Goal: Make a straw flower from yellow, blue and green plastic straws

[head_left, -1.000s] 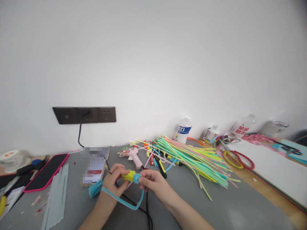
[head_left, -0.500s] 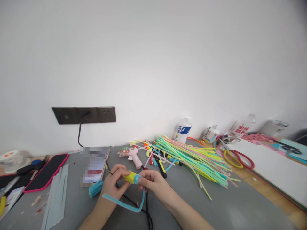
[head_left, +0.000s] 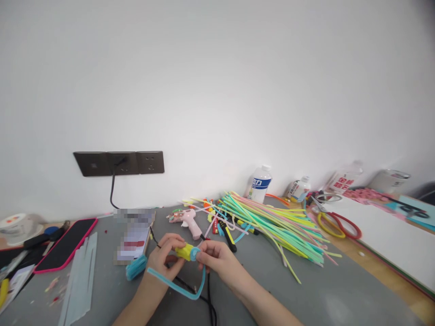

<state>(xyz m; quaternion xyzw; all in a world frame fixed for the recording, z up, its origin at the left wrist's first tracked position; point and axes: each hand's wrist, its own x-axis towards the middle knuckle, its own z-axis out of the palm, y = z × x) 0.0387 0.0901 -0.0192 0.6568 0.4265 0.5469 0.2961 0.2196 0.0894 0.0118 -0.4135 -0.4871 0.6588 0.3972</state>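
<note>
My left hand (head_left: 161, 260) grips a short yellow pipe-cleaner piece (head_left: 183, 251) between thumb and fingers. A light-blue pipe cleaner (head_left: 178, 290) is coiled at the right end of the yellow piece, where my right hand (head_left: 217, 259) pinches it with thumb and forefinger. Its free length hangs down from there, bends, and runs left past my left wrist. Left of that wrist lies a blue bundle of pipe cleaners (head_left: 136, 267). Beyond my hands a pink glue gun (head_left: 190, 223) rests on the grey mat.
A large pile of coloured pipe cleaners (head_left: 272, 226) lies to the right, with a white bottle (head_left: 260, 185) behind it. Scissors (head_left: 340, 225) are farther right. At left are a pixelated phone (head_left: 134, 235), a pink-edged phone (head_left: 66, 244) and pale strips (head_left: 79, 280). A black cable (head_left: 209, 294) runs beneath my hands.
Very little differs. The free end of the blue pipe cleaner has shifted slightly down and right. Both hands keep nearly the same place and grip.
</note>
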